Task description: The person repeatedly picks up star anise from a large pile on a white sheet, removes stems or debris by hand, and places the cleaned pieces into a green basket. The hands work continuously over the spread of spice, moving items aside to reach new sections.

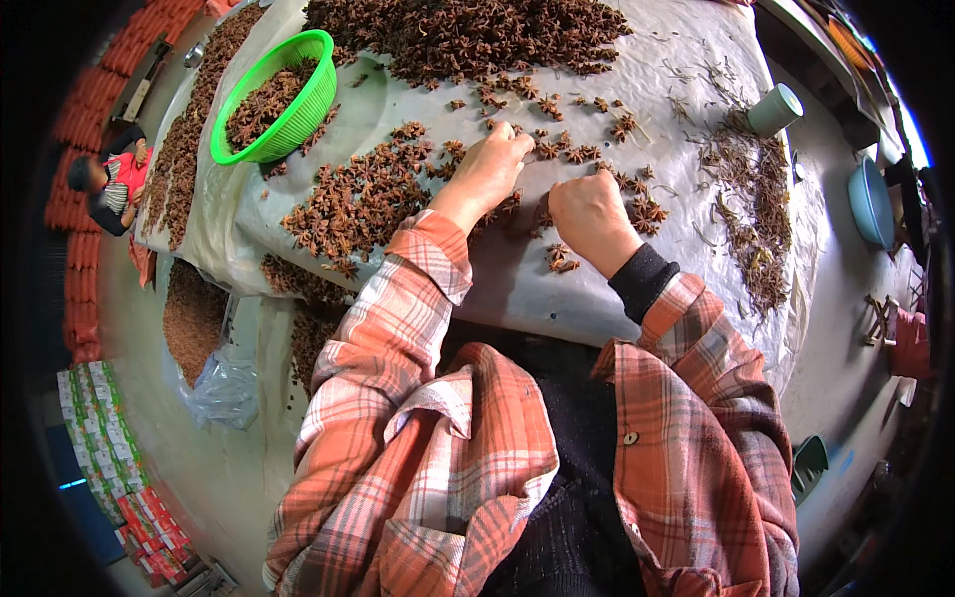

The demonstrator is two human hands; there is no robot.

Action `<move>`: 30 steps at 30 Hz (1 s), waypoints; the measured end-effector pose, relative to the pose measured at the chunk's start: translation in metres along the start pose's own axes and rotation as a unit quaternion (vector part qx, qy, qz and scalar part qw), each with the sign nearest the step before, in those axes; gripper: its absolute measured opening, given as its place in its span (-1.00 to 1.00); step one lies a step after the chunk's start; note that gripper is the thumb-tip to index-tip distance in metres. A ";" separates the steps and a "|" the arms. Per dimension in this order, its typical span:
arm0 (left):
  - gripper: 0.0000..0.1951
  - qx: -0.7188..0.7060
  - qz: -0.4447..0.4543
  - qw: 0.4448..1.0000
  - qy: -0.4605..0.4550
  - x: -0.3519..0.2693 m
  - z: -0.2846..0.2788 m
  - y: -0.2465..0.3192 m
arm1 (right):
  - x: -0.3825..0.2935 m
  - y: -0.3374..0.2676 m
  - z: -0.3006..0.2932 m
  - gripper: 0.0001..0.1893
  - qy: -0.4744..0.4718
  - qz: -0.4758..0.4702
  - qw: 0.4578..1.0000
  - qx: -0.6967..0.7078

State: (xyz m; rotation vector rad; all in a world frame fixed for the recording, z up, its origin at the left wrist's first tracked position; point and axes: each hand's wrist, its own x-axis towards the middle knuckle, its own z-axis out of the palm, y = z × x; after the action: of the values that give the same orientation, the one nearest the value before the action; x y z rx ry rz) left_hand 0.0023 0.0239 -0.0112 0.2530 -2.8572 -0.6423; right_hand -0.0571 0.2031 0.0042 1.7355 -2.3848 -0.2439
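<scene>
Loose star anise pods [548,151] are scattered on a plastic-covered table [477,298] before me. My left hand [486,170] is over them, its fingers bent, thumb and index tips close to a few pods; whether it pinches one I cannot tell. My right hand [591,216] is curled low among pods, just right of my left, with its fingertips hidden underneath. A denser patch of star anise [365,201] spreads left of my left hand. Farther up lies a large star anise heap [470,33].
A green plastic basket [322,112] holding star anise stands tilted at upper left. Stem debris [753,216] lies along the right edge, near a pale cup [776,110]. A person [119,175] sits at far left by red sacks [82,291]. A blue basin [871,203] is at right.
</scene>
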 end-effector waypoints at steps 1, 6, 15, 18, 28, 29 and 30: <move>-0.80 0.013 -0.009 1.000 -0.004 0.002 0.002 -0.001 | 0.003 0.002 0.001 -0.90 -0.005 0.006 1.000 0.006; -0.87 0.040 -0.011 0.997 0.061 -0.001 0.009 -0.007 | 0.013 0.013 0.008 -0.86 0.046 0.049 0.997 0.042; -0.93 -0.617 -0.139 0.769 0.098 -0.037 -0.013 -0.013 | 0.024 0.019 0.009 -0.89 -0.006 -0.002 1.000 -0.024; -0.98 -0.723 -0.140 0.669 0.103 -0.043 -0.015 -0.007 | 0.029 0.023 0.005 -0.87 -0.011 0.015 1.000 0.016; -0.80 0.124 0.037 0.988 0.082 -0.048 -0.004 0.032 | -0.037 0.020 0.003 -0.84 0.184 0.136 0.909 0.349; -0.81 0.160 0.036 0.985 0.042 -0.048 0.003 0.034 | -0.037 0.017 0.004 -0.83 0.200 0.108 0.917 0.328; -0.82 0.170 0.029 0.983 0.056 -0.047 0.011 0.035 | -0.036 0.014 0.004 -0.83 0.159 0.105 0.944 0.271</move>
State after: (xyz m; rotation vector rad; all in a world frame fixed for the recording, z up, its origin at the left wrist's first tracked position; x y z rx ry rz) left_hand 0.0411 0.0693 -0.0128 0.2453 -2.8360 -0.1207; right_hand -0.0600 0.2419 0.0019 1.5244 -2.4957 0.7301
